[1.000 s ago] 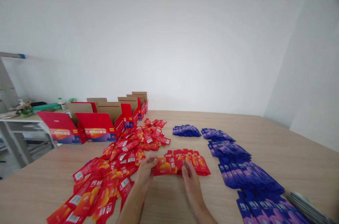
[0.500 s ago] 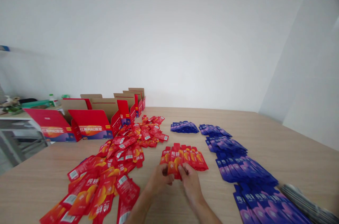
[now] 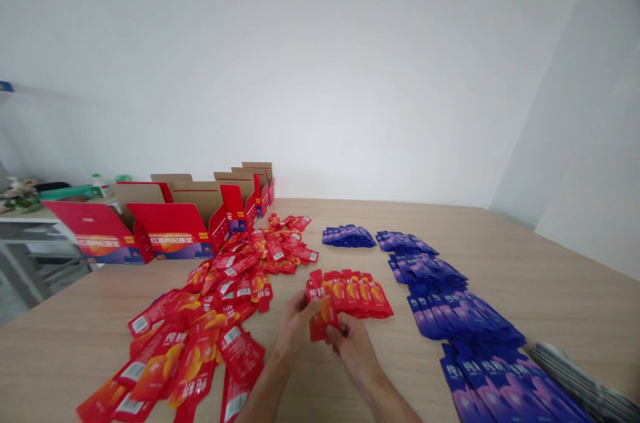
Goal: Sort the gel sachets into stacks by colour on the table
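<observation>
Between my two hands is a red pouch (image 3: pixel 326 312) with an orange fruit print, tilted a little to the left. My left hand (image 3: pixel 296 324) is closed on its left side, the thumb across its front. The thumb and fingers of my right hand (image 3: pixel 353 343) pinch its lower right corner. Just behind it, a row of overlapping red pouches (image 3: pixel 361 294) lies face up on the table. Whether a second pouch sits in my left hand behind the first is unclear.
Loose red pouches (image 3: pixel 200 330) are heaped on the left of the wooden table (image 3: pixel 320 390). Red open-topped cartons (image 3: pixel 175 236) stand behind them. Blue-purple pouches (image 3: pixel 460 316) lie in several overlapping groups on the right, beside a striped bundle (image 3: pixel 580 380).
Both hands have shifted slightly left with the pouch, which now leans left instead of standing straight. It has come away from in front of the row, showing more of the pouches there.
</observation>
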The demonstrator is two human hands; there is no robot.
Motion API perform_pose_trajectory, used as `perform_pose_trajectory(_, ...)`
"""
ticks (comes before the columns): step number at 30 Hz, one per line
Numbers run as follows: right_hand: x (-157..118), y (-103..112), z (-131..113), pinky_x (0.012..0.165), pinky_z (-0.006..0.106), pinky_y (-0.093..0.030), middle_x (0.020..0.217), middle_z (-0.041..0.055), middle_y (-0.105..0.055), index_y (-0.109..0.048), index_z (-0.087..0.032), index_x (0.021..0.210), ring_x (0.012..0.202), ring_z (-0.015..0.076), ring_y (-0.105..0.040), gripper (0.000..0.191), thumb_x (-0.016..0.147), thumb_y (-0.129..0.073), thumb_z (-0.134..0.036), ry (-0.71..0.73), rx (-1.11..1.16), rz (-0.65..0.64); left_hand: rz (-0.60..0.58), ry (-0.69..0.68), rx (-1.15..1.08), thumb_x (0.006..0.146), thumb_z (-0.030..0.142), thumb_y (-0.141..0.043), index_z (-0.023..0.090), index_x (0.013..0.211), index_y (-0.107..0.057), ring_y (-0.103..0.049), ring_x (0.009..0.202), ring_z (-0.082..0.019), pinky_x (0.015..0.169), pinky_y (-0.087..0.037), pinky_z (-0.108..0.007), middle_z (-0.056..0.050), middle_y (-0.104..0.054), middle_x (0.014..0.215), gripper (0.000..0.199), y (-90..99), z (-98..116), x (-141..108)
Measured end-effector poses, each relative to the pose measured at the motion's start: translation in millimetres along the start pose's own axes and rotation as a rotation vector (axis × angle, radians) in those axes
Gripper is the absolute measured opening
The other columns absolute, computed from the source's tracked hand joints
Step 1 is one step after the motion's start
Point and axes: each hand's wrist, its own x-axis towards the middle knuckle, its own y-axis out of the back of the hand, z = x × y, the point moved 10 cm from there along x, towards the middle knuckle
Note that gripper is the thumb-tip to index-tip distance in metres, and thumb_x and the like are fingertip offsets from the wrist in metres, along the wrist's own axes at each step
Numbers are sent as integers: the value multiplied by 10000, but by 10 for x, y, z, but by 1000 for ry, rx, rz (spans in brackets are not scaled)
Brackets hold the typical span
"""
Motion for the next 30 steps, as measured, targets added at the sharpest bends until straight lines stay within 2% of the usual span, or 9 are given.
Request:
perform_pose_trajectory(3,3,-28,102,458,215,-280,577,-24,-607,-590,-175,718,461,101,-454,170,754,-604,-341,-52,-15,-29,122,-5,-6,756,473,-707,118,840,-699,-608,668,-150,615,-470,-239,-55,-706,793,364,138,-39,61)
perform_pose_trajectory(5,-2,-47,130,452,214,-275,576,-18,-611,-598,-173,714,458,106,-461,148,747,-594,-318,-72,-23,-42,144,14,-25,736,477,-728,115,812,-698,-596,642,-138,594,-455,-227,-48,-695,758,372,171,-113,88)
perform_pose_trajectory(9,-37,-110,108,443,204,-264,555,-26,-584,-620,-171,704,443,96,-435,112,725,-598,-279,-83,-27,-83,220,67,-59,682,429,-766,122,725,-673,-527,541,-100,508,-397,-203,-9,-636,638,323,248,-223,76)
perform_pose_trajectory(13,-76,-189,63,434,200,-244,523,-37,-553,-634,-175,675,419,88,-402,85,705,-607,-249,-77,-22,-116,308,92,-41,617,344,-780,137,635,-633,-467,479,-83,466,-370,-199,25,-568,542,254,332,-221,32)
perform_pose_trajectory(16,-85,-182,67,426,203,-247,505,-33,-556,-638,-178,664,399,93,-408,97,702,-633,-267,-89,-19,-87,302,96,-42,630,361,-767,142,658,-633,-476,487,-87,479,-388,-203,22,-578,559,259,326,-219,36)
perform_pose_trajectory(20,-86,-191,134,407,196,-250,536,-22,-583,-631,-175,683,401,95,-437,110,714,-636,-280,-146,-19,-105,260,63,12,687,458,-728,144,682,-617,-446,482,-76,459,-352,-192,35,-550,563,332,304,-217,95)
perform_pose_trajectory(25,-77,-211,236,385,195,-270,560,-22,-593,-615,-170,722,382,88,-444,104,728,-633,-272,-216,-53,-116,361,-2,151,666,450,-729,152,612,-567,-394,459,-63,426,-304,-180,59,-483,518,344,435,-173,115)
perform_pose_trajectory(27,-82,-227,245,381,195,-281,557,-23,-590,-603,-176,718,385,93,-460,97,734,-627,-269,-214,-51,-119,371,5,88,662,427,-729,160,615,-552,-390,443,-62,415,-303,-179,64,-474,509,324,440,-187,105)
perform_pose_trajectory(30,-101,-238,255,382,198,-296,543,-25,-587,-597,-183,706,393,102,-477,88,733,-621,-263,-212,-40,-119,324,81,-70,673,416,-726,159,677,-581,-436,435,-80,415,-354,-197,48,-523,522,295,368,-256,104)
